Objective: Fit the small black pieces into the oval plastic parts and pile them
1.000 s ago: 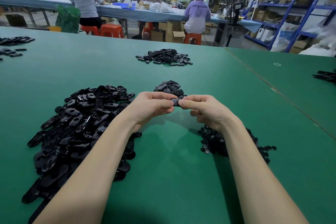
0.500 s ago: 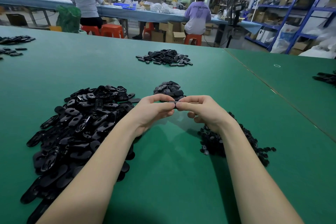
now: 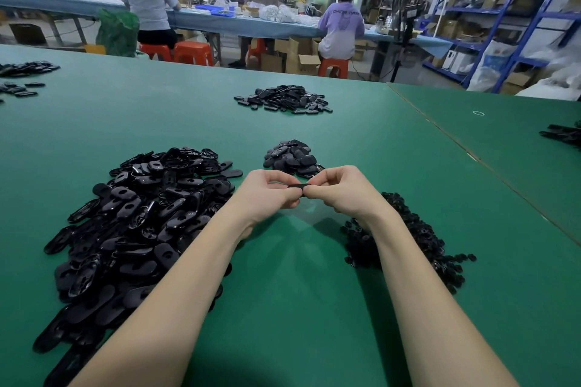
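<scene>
Oval plastic part (image 3: 297, 186) seen edge-on, apparently pinched between left hand (image 3: 270, 190) and right hand (image 3: 341, 188), fingers curled

The green table (image 3: 298, 308) carries a large heap of oval parts (image 3: 135, 229) at lower left, a small-piece heap (image 3: 418, 242) at right, a small pile (image 3: 290, 157) at centre, and a far pile (image 3: 283, 99) above centre.

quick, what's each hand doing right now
Left hand: pinches one end of a black oval part.
Right hand: pinches the other end.
</scene>
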Demonstrator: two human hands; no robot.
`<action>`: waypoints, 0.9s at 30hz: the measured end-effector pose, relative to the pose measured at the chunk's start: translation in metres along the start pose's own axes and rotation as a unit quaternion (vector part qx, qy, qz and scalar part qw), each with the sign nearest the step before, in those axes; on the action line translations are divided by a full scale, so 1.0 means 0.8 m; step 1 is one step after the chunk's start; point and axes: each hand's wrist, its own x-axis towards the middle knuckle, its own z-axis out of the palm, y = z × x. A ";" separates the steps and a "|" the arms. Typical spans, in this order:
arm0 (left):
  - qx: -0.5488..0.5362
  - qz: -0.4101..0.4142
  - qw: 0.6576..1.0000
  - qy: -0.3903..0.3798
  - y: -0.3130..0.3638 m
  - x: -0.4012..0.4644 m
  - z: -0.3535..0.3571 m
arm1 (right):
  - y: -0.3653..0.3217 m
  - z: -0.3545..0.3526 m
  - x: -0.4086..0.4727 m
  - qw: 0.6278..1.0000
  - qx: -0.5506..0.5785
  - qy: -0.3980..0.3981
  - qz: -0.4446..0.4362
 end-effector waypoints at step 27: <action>-0.029 -0.006 1.000 0.003 -0.011 0.001 0.007 | 0.012 0.005 0.002 1.000 0.025 0.001 -0.010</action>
